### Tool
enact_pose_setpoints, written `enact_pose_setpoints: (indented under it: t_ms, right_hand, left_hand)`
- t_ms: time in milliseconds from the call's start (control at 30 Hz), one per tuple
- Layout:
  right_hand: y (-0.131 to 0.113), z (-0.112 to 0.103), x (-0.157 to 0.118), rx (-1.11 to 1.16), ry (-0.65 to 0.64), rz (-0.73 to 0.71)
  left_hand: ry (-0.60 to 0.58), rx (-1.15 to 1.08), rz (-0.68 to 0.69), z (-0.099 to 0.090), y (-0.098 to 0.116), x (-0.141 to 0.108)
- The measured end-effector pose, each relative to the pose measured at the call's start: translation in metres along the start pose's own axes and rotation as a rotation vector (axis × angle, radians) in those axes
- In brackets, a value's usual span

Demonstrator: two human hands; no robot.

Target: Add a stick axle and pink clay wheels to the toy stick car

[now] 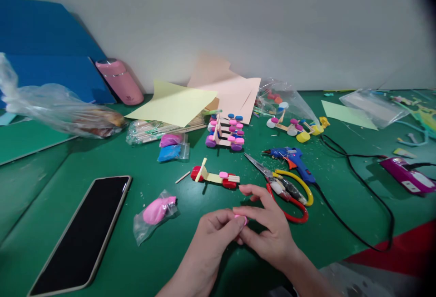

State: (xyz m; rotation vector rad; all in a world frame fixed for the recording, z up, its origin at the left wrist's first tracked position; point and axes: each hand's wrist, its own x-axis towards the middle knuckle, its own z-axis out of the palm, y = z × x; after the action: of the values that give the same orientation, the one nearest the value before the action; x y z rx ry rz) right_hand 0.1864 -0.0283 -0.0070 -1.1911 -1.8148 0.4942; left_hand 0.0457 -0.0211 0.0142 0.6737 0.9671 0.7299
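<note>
Between the fingertips of both hands is a small piece of pink clay (241, 219), partly covered by a thumb. My left hand (218, 233) pinches it from the left, and my right hand (267, 224) closes thumb and index finger on its other side, with the other fingers loosely raised. Just beyond the hands stands a small scooter model (213, 178) of wooden sticks with red wheels and one pink pad on top. To the left, a clear bag of pink clay (156, 210) lies on the green table (163, 260). Several finished-looking scooter models (225, 134) stand in a row farther back.
Scissors (288, 197) and a blue glue gun (293, 160) lie to the right, its black cord running to a purple power strip (407, 174). A phone (81, 233) lies at the left. Behind are paper sheets (173, 101), a pink bottle (121, 81) and yellow-wheeled models (303, 129).
</note>
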Motion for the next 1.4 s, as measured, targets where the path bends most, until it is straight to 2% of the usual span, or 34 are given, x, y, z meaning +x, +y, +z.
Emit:
enact_pose_setpoints:
  t_ms: [867, 1200, 1400]
  right_hand:
    - [-0.0018, -0.0009, 0.0019, 0.044, -0.018, -0.002]
    - [-0.0025, -0.0027, 0.0027, 0.036, -0.016, 0.007]
    - [0.0017, -0.0023, 0.0021, 0.019, -0.014, 0.058]
  left_hand:
    - [0.019, 0.02, 0.007, 0.0001, -0.0002, -0.0002]
    - [0.041, 0.048, 0.01, 0.0017, 0.007, -0.0007]
    - [0.053, -0.141, -0.002, -0.0004, 0.0056, 0.0016]
